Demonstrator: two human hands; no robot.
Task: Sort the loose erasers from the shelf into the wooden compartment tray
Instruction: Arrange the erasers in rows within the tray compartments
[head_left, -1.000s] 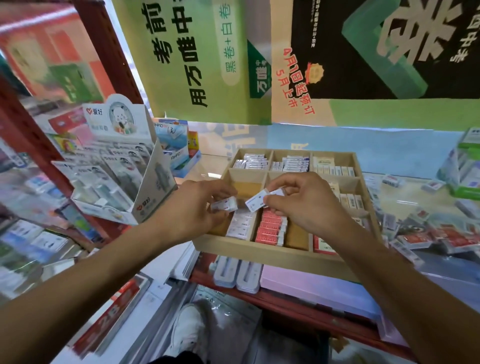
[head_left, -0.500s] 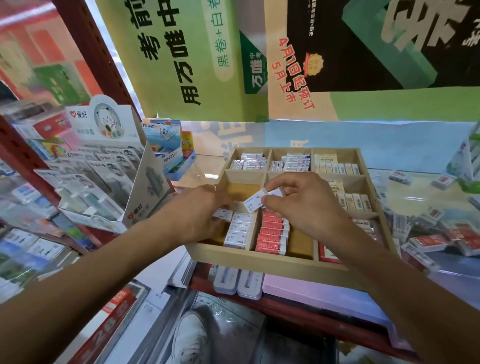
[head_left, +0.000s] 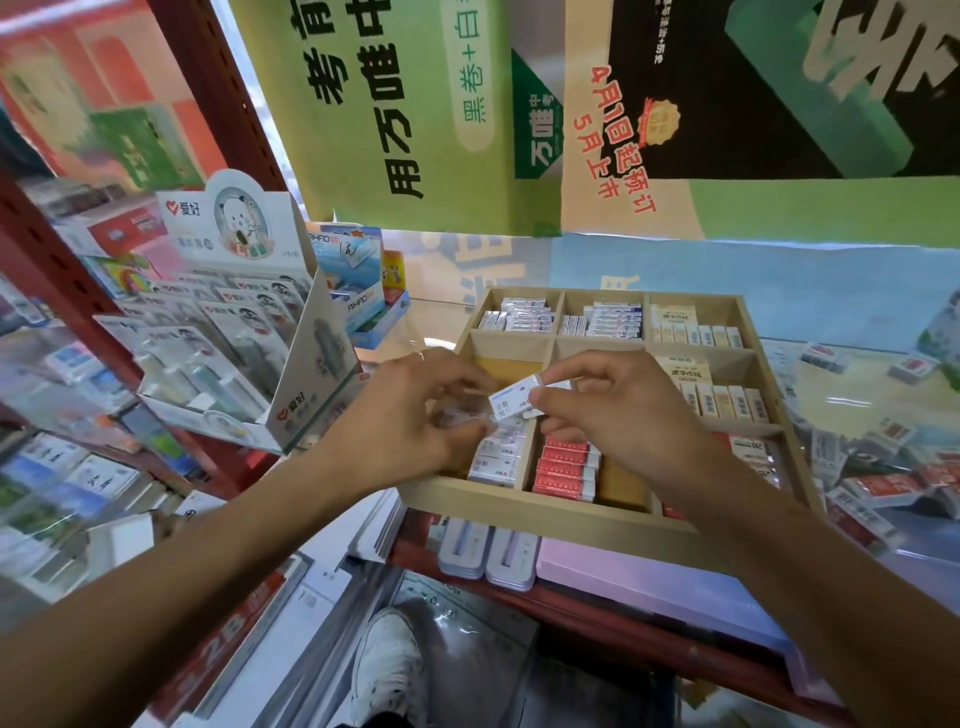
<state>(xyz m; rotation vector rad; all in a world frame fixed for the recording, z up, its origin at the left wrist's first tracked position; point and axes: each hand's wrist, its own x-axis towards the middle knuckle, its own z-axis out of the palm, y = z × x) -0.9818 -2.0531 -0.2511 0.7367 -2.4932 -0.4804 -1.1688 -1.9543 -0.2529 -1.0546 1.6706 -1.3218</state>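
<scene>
Pinching white eraser (head_left: 511, 402): right hand (head_left: 618, 410); left hand (head_left: 410, 415) curled (contents blurred); AIHAO box (head_left: 353, 291) nearby.

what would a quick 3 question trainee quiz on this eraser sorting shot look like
1. True or false: the right hand pinches a white eraser above the wooden tray.
2. Which colour are the erasers in the front middle compartment, beside the white stack? A) red B) green C) black
3. Fill in: loose erasers still lie on the shelf to the ____ of the tray.

Key
1. True; it is held between thumb and fingers, close to the left hand.
2. A; the red erasers are stacked there.
3. Right; the loose erasers are scattered there.
</scene>
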